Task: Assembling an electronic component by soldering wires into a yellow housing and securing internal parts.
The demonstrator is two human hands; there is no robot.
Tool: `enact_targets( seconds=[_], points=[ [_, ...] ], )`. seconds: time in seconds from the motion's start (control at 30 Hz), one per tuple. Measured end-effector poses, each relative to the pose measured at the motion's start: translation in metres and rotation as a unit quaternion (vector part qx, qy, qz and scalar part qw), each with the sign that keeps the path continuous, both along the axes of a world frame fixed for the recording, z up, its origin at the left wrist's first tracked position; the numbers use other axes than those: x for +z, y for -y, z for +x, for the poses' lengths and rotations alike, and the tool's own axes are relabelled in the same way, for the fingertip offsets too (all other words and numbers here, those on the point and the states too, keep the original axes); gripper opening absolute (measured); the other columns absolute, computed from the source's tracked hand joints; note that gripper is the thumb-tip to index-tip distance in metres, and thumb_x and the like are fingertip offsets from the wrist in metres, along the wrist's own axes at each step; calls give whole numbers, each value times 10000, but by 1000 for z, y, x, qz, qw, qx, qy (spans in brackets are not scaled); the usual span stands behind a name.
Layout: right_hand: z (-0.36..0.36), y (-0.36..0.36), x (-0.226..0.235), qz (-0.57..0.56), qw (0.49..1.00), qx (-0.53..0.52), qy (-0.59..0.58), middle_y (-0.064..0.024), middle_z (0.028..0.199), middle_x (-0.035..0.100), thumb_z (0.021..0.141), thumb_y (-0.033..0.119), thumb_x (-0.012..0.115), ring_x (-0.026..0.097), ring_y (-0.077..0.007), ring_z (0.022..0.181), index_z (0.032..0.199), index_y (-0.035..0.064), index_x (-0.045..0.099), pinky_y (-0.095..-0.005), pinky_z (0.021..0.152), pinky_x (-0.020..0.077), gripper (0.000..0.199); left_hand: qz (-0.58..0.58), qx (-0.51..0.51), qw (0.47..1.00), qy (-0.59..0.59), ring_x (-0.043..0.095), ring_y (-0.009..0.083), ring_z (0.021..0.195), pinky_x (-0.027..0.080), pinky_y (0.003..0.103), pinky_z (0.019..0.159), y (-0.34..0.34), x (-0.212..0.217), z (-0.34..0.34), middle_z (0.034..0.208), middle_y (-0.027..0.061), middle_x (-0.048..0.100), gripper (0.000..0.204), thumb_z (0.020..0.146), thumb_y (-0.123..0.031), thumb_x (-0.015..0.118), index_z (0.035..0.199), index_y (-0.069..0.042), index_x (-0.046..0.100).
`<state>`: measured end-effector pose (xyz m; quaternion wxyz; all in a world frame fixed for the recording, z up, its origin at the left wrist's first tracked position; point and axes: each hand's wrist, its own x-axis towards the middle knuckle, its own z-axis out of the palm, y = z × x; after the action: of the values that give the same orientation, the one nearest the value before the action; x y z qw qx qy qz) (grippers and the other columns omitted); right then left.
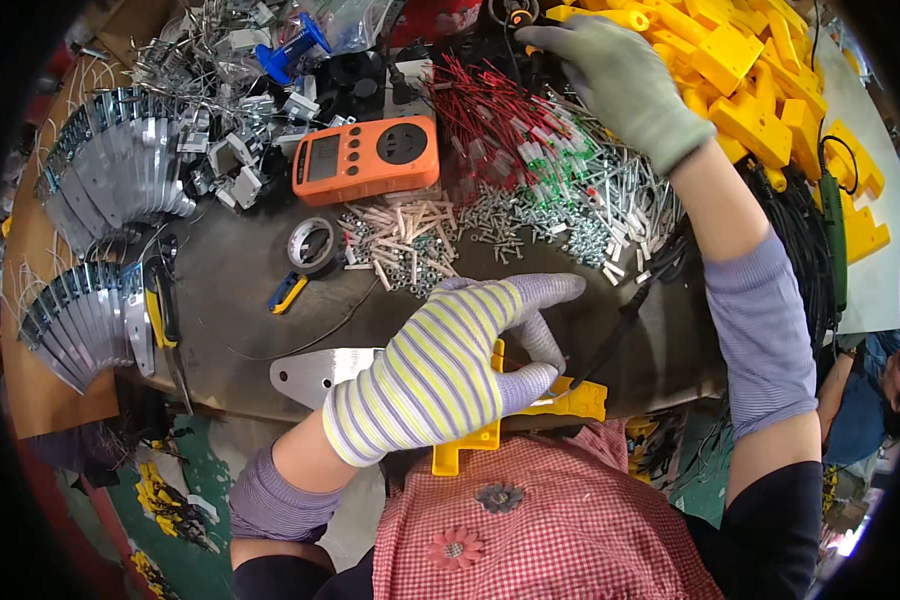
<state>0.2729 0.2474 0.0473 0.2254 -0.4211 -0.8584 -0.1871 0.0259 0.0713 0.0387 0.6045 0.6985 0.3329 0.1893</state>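
Observation:
Over the near table edge, my left hand (430, 365), in a yellow-and-grey striped glove, holds a yellow plastic housing (578, 400). Its thumb and a curled finger come close together over the housing, beside a thin white piece. The palm covers much of the housing. A pointed metal plate with holes (305, 375) lies by that wrist. My right hand (625, 95), in a grey-green glove, reaches to the far edge with thumb and forefinger stretched out. Just beyond its fingertips is a black tool with an orange band (519, 18); contact is unclear.
Yellow housings (740, 60) pile at the far right beside black cables (800, 230). Red wires (470, 100), screws (495, 220) and white sleeves (400, 230) lie mid-table. An orange meter (365, 160), a tape roll (312, 245), a cutter (288, 293) and fanned metal blades (110, 170) sit leftward.

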Motion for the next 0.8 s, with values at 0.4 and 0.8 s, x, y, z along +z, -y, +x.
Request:
enact_targets(
  seconds=[0.4,0.8],
  points=[
    [27,52,7,60,932,44,-356,-92,943,698,970,217,635,667,-195,805,1116,103,682,-309,735,568,191,146,337,905,-213,642,166,836,488,381,827,7,-21,-86,834,34,689,162,738,-88,781,875,-52,702],
    [33,226,-11,-284,535,96,-790,37,565,438,1023,395,568,418,-78,495,989,57,590,-229,440,346,341,511,237,727,-392,639,337,821,475,457,763,12,-44,-83,830,117,668,99,814,-111,732,864,-81,651]
  ],
)
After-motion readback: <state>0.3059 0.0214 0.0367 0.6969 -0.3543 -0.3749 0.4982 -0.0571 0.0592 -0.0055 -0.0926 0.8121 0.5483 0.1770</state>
